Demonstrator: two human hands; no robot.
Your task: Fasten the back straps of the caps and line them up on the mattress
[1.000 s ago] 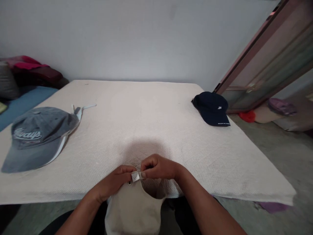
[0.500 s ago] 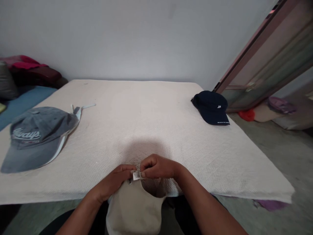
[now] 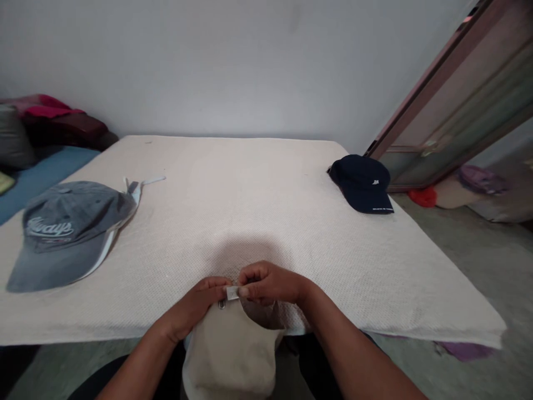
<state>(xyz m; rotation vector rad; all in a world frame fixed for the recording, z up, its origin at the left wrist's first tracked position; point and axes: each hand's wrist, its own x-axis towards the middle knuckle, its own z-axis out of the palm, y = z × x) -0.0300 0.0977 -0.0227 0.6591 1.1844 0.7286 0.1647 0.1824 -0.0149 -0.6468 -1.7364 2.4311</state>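
A beige cap [image 3: 231, 350] hangs at the near edge of the covered table, its back opening towards the upper right. My left hand [image 3: 204, 300] is closed on the cap's rim near a small metal buckle [image 3: 222, 304]. Between the hands a pale strap end or tag [image 3: 232, 293] shows. My right hand [image 3: 268, 282] pinches its right side between thumb and fingers. Parts of the strap are hidden by the fingers.
A grey cap [image 3: 79, 222] with white lettering lies at left, and a navy cap [image 3: 360, 180] at right, on the white-covered table [image 3: 233, 194]. A wall stands behind. Cloths [image 3: 54, 111] are heaped at far left; a door [image 3: 433, 111] is at right.
Both hands stay on the beige cap, with the pale strap end or tag tilted slightly differently between them. The whole view has shifted a little.
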